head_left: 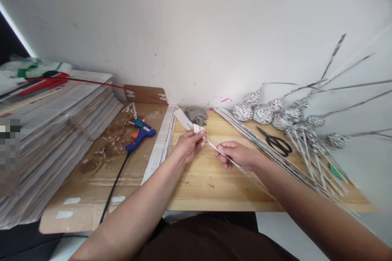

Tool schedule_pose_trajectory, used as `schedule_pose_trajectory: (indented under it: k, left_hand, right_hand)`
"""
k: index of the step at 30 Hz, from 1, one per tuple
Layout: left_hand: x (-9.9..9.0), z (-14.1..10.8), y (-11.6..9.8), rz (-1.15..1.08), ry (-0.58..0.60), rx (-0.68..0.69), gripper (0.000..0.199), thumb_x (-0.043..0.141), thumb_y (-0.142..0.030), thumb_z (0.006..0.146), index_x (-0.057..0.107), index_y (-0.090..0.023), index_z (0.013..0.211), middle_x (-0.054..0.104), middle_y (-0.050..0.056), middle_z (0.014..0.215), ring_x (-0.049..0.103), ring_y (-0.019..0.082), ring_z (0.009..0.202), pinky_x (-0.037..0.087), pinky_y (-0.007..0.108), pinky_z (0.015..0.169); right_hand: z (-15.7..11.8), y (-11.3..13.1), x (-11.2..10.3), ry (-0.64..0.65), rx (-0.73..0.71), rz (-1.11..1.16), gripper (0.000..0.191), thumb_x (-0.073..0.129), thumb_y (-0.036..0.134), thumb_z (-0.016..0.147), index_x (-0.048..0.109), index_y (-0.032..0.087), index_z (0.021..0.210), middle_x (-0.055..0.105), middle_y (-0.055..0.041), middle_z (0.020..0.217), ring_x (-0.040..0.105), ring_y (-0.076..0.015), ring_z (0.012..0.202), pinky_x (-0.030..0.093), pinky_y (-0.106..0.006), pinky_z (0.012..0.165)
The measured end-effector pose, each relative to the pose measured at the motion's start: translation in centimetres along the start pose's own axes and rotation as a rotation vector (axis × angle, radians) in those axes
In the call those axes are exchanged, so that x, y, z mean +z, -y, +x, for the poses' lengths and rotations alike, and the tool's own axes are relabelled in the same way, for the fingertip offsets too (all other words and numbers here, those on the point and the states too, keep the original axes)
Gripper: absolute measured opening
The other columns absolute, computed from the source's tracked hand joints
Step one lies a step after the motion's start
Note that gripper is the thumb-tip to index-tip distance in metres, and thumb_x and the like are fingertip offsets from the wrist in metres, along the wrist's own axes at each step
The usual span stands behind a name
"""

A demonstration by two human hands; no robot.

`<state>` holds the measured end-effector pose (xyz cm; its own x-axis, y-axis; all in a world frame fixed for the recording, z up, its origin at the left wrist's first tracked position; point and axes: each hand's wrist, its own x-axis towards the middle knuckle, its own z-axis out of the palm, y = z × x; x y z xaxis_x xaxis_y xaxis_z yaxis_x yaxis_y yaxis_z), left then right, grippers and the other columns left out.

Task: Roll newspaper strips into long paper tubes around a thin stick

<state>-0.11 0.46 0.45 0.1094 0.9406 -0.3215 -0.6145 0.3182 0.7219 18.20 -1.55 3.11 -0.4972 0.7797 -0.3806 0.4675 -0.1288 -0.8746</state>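
Between my two hands runs a thin rolled newspaper tube point(213, 146), slanting down to the right. At its upper left end a loose newspaper strip point(184, 120) sticks out, still flat. My left hand point(192, 144) pinches the paper where the flat strip meets the roll. My right hand point(232, 154) has its fingers closed round the tube a little lower down, and the tube's far end passes by my right forearm. Just behind my left hand lies a crumpled grey cloth point(196, 116). A stack of cut newspaper strips point(159, 147) lies left of my left hand.
A blue glue gun point(140, 136) rests on stained cardboard point(92, 195). Far left stands a tall newspaper pile point(61, 130). To the right are finished paper tubes point(245, 130), black scissors point(277, 142) and several woven paper shapes point(261, 113) with long tails. A white wall point(196, 28) stands behind.
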Motion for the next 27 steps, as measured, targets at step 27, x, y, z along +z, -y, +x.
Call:
schedule_pose_trajectory:
  k: [27]
  left_hand:
    - [-0.1, 0.0, -0.1, 0.023, 0.043, -0.015, 0.016, 0.074, -0.016, 0.068, 0.062, -0.007, 0.074, 0.063, 0.005, 0.065, 0.054, 0.004, 0.047, 0.046, 0.011, 0.043]
  right_hand:
    - [0.0, 0.5, 1.5, -0.35, -0.31, -0.449, 0.029, 0.048, 0.044, 0.085, 0.059, 0.018, 0.078, 0.052, 0.0006, 0.059, 0.046, -0.0114, 0.055, 0.034, -0.024, 0.056]
